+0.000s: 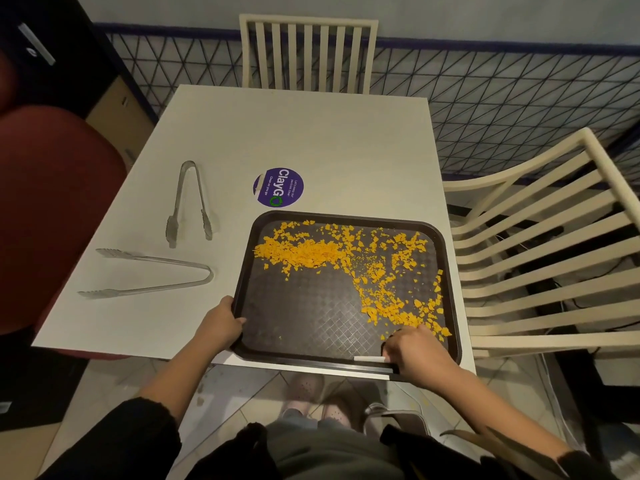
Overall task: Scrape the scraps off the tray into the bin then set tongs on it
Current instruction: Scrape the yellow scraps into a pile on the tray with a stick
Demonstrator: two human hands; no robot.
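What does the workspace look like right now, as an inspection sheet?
Surface: white table, with the tray at its near right.
Job's things: tray lies flat; orange scraps cover its far and right parts; far tongs and near tongs lie on the table left of it; bin not identifiable.
Clutter: round purple sticker.
Grips: left hand and right hand hold the tray's near corners.
Cables: dark cords, apparently on the floor behind the right chair.
Surroundings: far chair, tiled floor.

Dim, warm indoor light falls evenly on the white square counter (pixel 311 140), details stay sharp, and wide-angle distortion bends the edges.
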